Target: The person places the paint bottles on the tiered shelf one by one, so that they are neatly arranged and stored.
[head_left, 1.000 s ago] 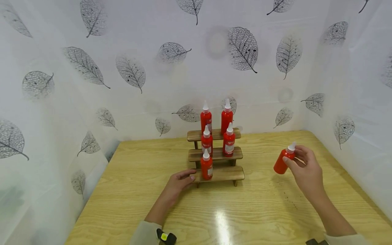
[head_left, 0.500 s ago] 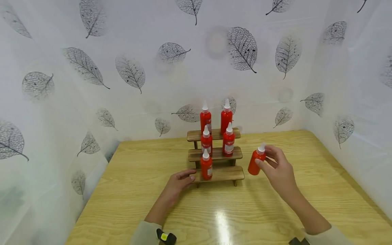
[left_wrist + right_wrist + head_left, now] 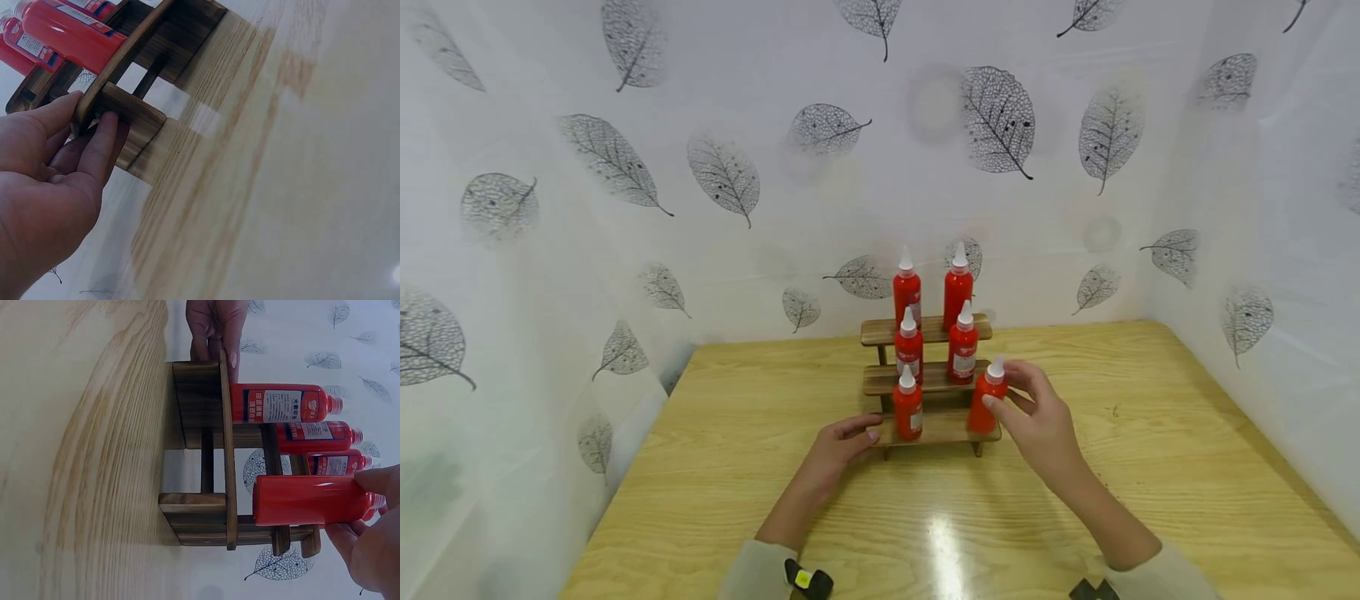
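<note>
A three-step wooden rack (image 3: 938, 427) stands on the table near the back wall. Several red bottles with white nozzle caps stand on it: two on the top step, two on the middle, one (image 3: 907, 407) on the bottom left. My right hand (image 3: 1037, 421) grips another red bottle (image 3: 985, 400) upright, just above the right end of the bottom step; in the right wrist view this bottle (image 3: 309, 500) hangs a little clear of the step (image 3: 229, 450). My left hand (image 3: 842, 446) holds the left end of the bottom step (image 3: 119, 109), fingers on its edge.
The wooden table (image 3: 1075, 500) is enclosed by white leaf-patterned sheets (image 3: 737, 167) at the back and both sides. The rack sits mid-table towards the back wall.
My right hand has carried the red bottle leftwards from the right side of the table to just over the bottom step's right end. The left hand has stayed on the rack.
</note>
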`<state>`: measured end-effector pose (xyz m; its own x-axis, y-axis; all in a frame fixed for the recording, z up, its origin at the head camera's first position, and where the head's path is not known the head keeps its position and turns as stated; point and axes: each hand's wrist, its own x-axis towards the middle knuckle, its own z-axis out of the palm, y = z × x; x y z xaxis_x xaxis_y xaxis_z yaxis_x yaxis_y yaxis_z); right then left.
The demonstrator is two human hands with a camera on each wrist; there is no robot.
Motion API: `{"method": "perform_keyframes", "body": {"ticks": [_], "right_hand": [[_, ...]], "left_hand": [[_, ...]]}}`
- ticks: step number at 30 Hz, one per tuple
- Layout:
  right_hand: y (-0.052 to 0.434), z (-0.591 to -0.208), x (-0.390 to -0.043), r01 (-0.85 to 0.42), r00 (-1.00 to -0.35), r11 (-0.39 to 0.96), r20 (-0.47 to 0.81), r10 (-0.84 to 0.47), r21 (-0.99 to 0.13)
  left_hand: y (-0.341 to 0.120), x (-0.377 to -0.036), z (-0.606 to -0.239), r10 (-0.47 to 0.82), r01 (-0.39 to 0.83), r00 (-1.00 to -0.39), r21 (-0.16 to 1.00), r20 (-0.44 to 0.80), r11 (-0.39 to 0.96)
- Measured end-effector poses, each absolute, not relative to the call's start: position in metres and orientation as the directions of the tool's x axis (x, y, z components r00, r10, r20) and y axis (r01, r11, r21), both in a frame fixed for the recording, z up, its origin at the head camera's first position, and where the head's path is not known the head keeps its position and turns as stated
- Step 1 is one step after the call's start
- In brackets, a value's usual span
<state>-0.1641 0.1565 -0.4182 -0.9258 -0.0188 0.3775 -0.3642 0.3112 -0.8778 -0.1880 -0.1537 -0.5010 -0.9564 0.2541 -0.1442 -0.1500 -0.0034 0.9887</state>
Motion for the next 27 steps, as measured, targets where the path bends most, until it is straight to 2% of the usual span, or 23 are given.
{"method": "perform_keyframes", "body": {"ticks": [11, 27], "right_hand": [[0.137, -0.424, -0.170, -0.379, -0.924, 0.284, 0.377, -0.064, -0.881], [0.133, -0.427, -0.169, -0.384, -0.922, 0.309, 0.380, -0.074, -0.870]], "left_hand": [[-0.152, -0.188, -0.500, 0.247, -0.147, -0.959, 0.989, -0.141, -0.009], [-0.149, -0.186, -0.494, 0.230, -0.160, -0.961, 0.987, -0.152, -0.015]]}}
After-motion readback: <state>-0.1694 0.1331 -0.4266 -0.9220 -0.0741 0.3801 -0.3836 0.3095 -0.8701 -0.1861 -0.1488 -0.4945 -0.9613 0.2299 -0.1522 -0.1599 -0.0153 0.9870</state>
